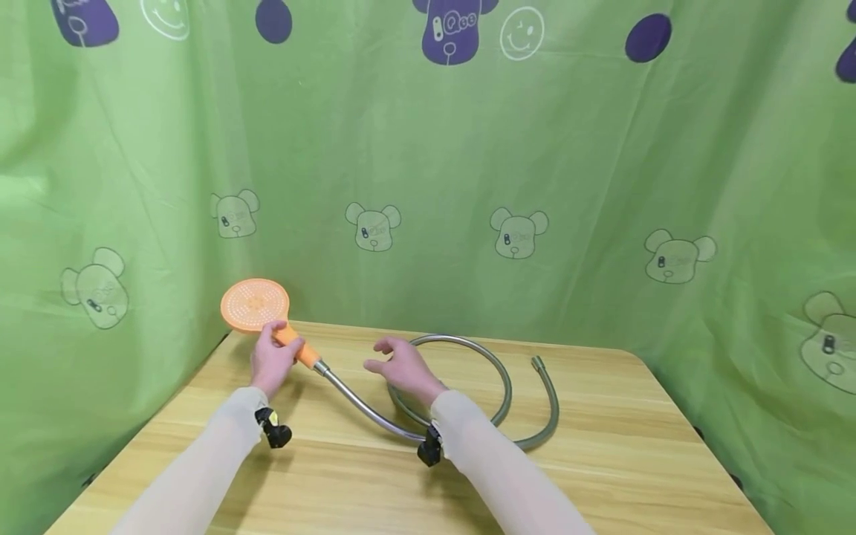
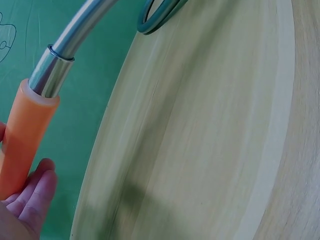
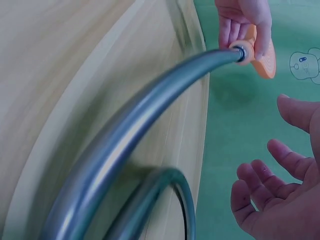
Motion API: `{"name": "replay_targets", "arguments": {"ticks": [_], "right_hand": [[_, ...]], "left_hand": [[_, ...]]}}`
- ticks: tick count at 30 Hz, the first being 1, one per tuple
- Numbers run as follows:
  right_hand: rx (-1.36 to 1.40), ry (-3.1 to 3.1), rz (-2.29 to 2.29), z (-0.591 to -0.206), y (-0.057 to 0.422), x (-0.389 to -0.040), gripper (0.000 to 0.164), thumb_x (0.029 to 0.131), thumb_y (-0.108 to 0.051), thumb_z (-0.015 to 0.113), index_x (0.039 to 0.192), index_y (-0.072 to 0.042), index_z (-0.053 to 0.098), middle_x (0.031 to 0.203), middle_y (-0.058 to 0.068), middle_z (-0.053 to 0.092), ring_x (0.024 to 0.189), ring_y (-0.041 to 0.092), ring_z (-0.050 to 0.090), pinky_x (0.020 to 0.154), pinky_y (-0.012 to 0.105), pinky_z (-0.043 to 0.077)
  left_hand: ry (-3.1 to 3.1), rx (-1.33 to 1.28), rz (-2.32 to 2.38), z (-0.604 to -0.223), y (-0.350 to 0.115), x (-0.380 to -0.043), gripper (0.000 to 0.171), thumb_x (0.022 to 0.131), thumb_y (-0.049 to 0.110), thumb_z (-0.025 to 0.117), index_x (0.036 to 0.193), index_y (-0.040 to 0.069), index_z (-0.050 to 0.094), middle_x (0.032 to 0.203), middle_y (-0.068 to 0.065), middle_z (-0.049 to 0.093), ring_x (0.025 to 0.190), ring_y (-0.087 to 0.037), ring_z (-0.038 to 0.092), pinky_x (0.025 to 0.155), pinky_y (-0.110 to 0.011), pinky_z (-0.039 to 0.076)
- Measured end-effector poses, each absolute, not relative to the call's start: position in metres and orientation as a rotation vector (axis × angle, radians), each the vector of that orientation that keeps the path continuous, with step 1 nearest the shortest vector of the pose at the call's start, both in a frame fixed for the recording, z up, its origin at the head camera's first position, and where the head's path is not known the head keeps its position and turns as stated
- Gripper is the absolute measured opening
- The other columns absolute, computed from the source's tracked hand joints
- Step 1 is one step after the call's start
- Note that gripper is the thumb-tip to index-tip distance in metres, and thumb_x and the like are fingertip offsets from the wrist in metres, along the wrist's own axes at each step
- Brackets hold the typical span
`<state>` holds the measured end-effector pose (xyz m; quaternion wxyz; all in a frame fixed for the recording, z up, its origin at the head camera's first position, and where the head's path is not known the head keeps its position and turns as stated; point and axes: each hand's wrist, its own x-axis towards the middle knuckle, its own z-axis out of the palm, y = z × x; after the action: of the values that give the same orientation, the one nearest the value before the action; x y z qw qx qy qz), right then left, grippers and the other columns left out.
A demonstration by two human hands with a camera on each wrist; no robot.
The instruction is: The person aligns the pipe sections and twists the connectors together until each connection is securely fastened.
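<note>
My left hand (image 1: 274, 362) grips the orange handle of a shower head (image 1: 255, 305), thumb on one side and fingers round the other. Its round perforated face is turned up toward the head camera. From a metal collar (image 2: 51, 72) at the handle's end runs a silvery shower hose (image 1: 364, 406), which loops across the table to the right. My right hand (image 1: 409, 369) hovers by the loop with nothing in it, thumb and fingers spread apart. In the right wrist view those relaxed fingers (image 3: 287, 160) stand beside the hose, apart from it.
The wooden table (image 1: 602, 461) carries the coiled hose, whose free end (image 1: 538, 362) points to the back right. A green curtain (image 1: 428, 148) with bear prints surrounds the table at the back and sides. A small black camera (image 1: 274, 429) is strapped to the left wrist.
</note>
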<state>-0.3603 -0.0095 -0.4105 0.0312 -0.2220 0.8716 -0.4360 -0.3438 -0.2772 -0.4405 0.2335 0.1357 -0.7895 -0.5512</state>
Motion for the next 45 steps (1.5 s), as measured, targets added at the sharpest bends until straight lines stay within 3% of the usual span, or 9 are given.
{"name": "replay_targets", "arguments": {"ticks": [5,13,25,33,45], "right_hand": [[-0.698,2.714,-1.315,-0.409,0.008,-0.362,0.049,0.091,-0.031,0.074,0.131,-0.005,0.061,0.133,0.014,0.062,0.118,0.032,0.059,0.103,0.047,0.049],[-0.685,2.757,-1.262,-0.410,0.038,-0.369,0.052,0.089,-0.038,0.076,0.131,-0.011,0.062,0.134,0.009,0.061,0.116,0.032,0.057,0.096,0.045,0.051],[-0.662,2.766,-1.259,-0.411,0.071,-0.364,0.062,0.086,-0.045,0.077,0.138,-0.016,0.059,0.142,0.006,0.057,0.131,0.036,0.051,0.104,0.052,0.047],[-0.686,2.799,-1.236,-0.414,0.088,-0.359,0.065,0.084,-0.047,0.078,0.140,-0.020,0.058,0.146,0.003,0.055,0.132,0.034,0.051,0.108,0.052,0.045],[-0.677,2.888,-1.149,-0.413,0.113,-0.356,0.061,0.085,-0.040,0.079,0.136,-0.013,0.060,0.144,0.007,0.056,0.129,0.036,0.053,0.105,0.054,0.047]], "left_hand": [[-2.186,0.386,-1.523,-0.443,-0.277,-0.345,0.058,0.091,0.019,0.072,0.143,0.011,0.047,0.112,-0.018,0.061,0.081,-0.014,0.059,0.065,-0.018,0.056],[-2.219,0.396,-1.547,-0.450,-0.281,-0.349,0.061,0.091,0.020,0.072,0.145,0.011,0.045,0.122,-0.021,0.060,0.084,-0.015,0.062,0.067,-0.019,0.057],[-2.246,0.430,-1.555,-0.453,-0.281,-0.350,0.062,0.091,0.021,0.072,0.145,0.010,0.045,0.133,-0.025,0.057,0.075,-0.011,0.064,0.062,-0.019,0.057],[-2.291,0.442,-1.557,-0.457,-0.283,-0.351,0.061,0.091,0.022,0.071,0.145,0.008,0.044,0.130,-0.026,0.056,0.070,-0.012,0.064,0.062,-0.026,0.060],[-2.294,0.440,-1.616,-0.465,-0.286,-0.354,0.064,0.090,0.017,0.070,0.146,0.006,0.042,0.133,-0.027,0.051,0.070,-0.012,0.065,0.067,-0.029,0.062]]}}
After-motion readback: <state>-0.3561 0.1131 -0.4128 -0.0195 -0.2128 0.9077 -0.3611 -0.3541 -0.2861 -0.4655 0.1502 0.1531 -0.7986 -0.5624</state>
